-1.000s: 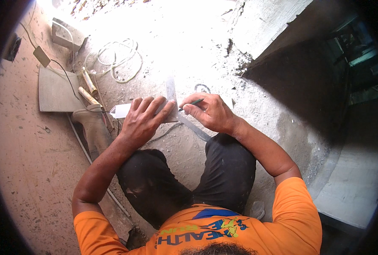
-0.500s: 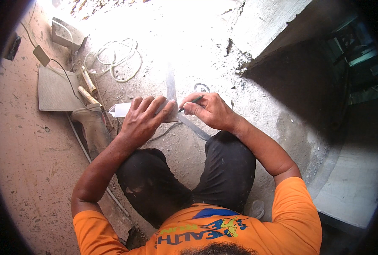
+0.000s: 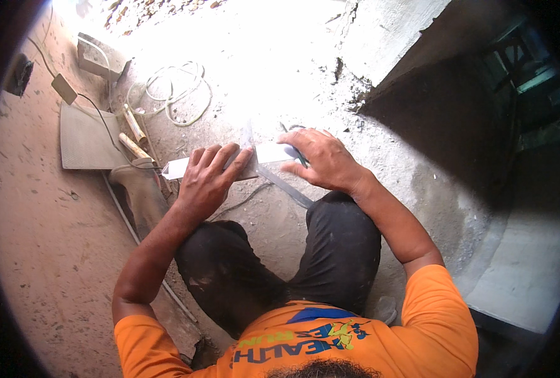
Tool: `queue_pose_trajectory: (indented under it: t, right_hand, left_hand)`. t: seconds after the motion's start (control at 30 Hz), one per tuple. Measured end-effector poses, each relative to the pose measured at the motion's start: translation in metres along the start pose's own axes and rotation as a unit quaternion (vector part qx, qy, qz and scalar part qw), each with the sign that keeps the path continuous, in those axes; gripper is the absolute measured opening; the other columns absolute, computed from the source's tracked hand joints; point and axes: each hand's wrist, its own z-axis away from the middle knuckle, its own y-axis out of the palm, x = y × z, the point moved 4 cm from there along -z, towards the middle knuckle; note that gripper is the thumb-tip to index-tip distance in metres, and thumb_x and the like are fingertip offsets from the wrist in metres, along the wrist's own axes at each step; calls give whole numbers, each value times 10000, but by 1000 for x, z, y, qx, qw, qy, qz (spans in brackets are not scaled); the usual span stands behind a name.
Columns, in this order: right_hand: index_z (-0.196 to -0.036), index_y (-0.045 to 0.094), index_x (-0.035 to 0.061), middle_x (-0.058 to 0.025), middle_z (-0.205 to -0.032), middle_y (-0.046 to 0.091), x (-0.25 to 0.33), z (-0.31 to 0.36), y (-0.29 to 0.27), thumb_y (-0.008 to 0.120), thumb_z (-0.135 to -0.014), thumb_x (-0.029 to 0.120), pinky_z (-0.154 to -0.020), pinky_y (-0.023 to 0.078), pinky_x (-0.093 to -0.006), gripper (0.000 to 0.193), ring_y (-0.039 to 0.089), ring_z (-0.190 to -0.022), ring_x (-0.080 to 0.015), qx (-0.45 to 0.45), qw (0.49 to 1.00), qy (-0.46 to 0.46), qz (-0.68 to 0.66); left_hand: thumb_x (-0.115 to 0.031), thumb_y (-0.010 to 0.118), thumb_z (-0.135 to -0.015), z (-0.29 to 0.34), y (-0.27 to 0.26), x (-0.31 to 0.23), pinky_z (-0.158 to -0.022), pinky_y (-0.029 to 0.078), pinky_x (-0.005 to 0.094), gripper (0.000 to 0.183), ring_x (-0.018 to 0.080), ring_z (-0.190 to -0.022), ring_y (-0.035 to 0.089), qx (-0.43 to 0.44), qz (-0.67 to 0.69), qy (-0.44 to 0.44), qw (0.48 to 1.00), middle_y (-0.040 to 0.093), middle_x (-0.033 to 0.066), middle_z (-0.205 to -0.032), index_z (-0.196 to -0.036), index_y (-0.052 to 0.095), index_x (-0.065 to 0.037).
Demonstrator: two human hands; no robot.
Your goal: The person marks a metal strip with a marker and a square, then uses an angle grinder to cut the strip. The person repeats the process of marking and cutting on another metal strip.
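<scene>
My left hand (image 3: 212,173) presses down with bent fingers over a long white strip (image 3: 176,169), whose ends stick out on both sides. Beneath its fingertips lies a greyish flat piece, mostly covered. Grey flat metal bars (image 3: 286,188) run out from there, one toward my right knee and one away from me into the glare. My right hand (image 3: 325,161) is at the strip's right end, thumb apart from the fingers. A thin dark green pen or pencil (image 3: 301,156) sits in its grip, partly hidden by the fingers.
A pale cable (image 3: 195,94) lies coiled on the dusty ground. To the left are a concrete block (image 3: 100,58), a grey panel (image 3: 84,148), two short tubes (image 3: 133,123), a boot-like object (image 3: 138,189) and a dark cord. A concrete slab (image 3: 387,38) rises at far right.
My right hand has moved slightly right, and its pen no longer points at the bars' meeting place. The white strip's right end now shows. My left hand has shifted slightly left.
</scene>
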Motion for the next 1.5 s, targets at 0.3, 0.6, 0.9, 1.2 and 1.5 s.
queue_pose_trajectory:
  t: [0.3, 0.6, 0.9, 1.2, 1.5]
  right_hand:
    - [-1337, 747, 94, -146, -1249, 783, -34, 5, 11, 829, -987, 107, -1096, 591, -527, 360, 771, -1240, -375, -11, 990, 18, 142]
    - [-1332, 793, 104, -149, -1280, 830, -41, 4, 7, 815, -1050, 130, -1070, 646, -496, 284, 807, -1218, -347, 0, 996, 54, 71]
    - [-1289, 829, 56, -155, -1222, 859, 3, 2, 5, 885, -987, 103, -1027, 646, -479, 311, 821, -1155, -359, 30, 997, -62, 37]
    - [-1273, 833, 57, -156, -1212, 863, 3, 10, 0, 882, -975, 105, -1025, 645, -485, 306, 824, -1141, -361, 32, 996, -56, 59]
    - [-1286, 834, 64, -141, -1226, 859, 6, 7, 2, 876, -978, 108, -1031, 646, -486, 314, 819, -1156, -353, 57, 994, -52, 72]
  left_hand:
    - [7, 843, -1000, 14, -64, 16, -998, 618, 477, 403, 332, -1179, 764, -95, 106, -183, 973, 760, 115, -1310, -1381, 842, -127]
    - [-118, 952, -957, 30, -154, 22, -800, 617, 462, 266, 323, -913, 775, 24, 218, -224, 950, 747, 108, -1034, -1159, 794, -48]
    - [-303, 920, -996, -5, -44, 12, -828, 608, 509, 297, 333, -988, 750, 60, 132, -130, 981, 706, 82, -1011, -1071, 727, -91]
    - [-270, 878, -986, -12, -11, -6, -944, 607, 527, 307, 336, -1095, 737, 85, 93, -99, 987, 708, 100, -1100, -1188, 712, -110]
    - [-295, 811, -1108, -9, 0, -10, -832, 619, 557, 280, 405, -1057, 814, 116, 177, -115, 970, 780, 153, -1138, -1234, 655, -100]
